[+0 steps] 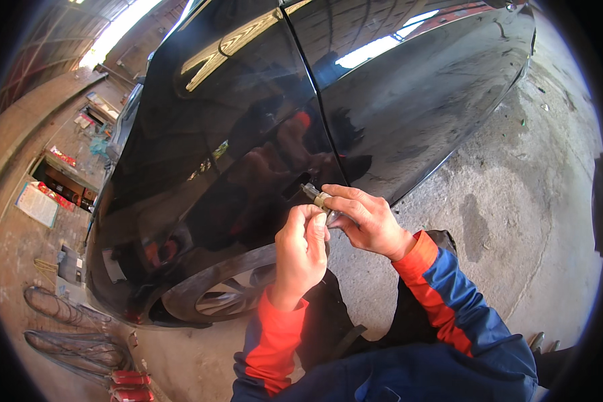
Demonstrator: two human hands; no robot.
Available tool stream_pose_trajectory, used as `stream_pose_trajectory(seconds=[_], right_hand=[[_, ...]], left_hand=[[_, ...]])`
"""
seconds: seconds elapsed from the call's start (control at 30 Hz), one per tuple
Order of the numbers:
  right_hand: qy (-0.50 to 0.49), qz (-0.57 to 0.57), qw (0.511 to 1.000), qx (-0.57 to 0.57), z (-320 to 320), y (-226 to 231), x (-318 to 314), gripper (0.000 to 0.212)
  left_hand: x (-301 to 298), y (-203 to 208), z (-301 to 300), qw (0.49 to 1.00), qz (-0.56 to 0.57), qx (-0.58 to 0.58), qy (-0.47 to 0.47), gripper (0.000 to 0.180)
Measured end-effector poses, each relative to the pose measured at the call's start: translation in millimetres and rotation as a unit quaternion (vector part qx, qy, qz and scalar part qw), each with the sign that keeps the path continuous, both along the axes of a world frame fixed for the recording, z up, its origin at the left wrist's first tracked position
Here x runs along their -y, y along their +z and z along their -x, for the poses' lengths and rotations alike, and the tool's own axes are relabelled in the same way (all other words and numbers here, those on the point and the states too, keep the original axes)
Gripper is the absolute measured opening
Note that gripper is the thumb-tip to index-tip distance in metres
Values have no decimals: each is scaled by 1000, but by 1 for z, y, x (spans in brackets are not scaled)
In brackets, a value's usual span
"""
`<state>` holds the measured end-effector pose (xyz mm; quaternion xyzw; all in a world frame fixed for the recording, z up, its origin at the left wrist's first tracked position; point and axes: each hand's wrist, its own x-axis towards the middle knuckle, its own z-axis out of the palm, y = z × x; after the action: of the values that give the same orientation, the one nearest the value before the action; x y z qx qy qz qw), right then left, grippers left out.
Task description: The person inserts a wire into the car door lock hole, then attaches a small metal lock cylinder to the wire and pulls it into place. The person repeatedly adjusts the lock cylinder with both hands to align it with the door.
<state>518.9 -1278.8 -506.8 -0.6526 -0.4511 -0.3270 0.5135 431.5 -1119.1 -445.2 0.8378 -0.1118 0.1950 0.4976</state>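
Both hands [335,231] around small metal cylinder [317,197].

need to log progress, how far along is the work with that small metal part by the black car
Done: nothing finished shows; the glossy black car body looks whole, its panel seam closed. In hand: the right hand pinches a small grey metal cylindrical part near the panel, and the left hand closes on its lower end. Left: the part is still off the car; where it goes cannot be told.
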Motion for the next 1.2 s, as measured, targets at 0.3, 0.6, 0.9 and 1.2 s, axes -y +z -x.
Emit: stream_pose_trajectory(seconds=[0.3,0.6,0.9,1.2], right_hand=[[-45,5,999,13,4,-7,-7,60],[-48,-11,999,-4,7,-4,-8,59],[-46,-41,998,-23,8,-1,-7,60],[-23,-62,995,-78,11,-3,-8,54]], left_hand=[[-1,-3,-5,999,35,4,16,22],[-3,-6,-9,999,38,-2,27,19],[-6,-2,2,997,-12,22,75,13],[-4,-22,18,995,78,-19,54,20]])
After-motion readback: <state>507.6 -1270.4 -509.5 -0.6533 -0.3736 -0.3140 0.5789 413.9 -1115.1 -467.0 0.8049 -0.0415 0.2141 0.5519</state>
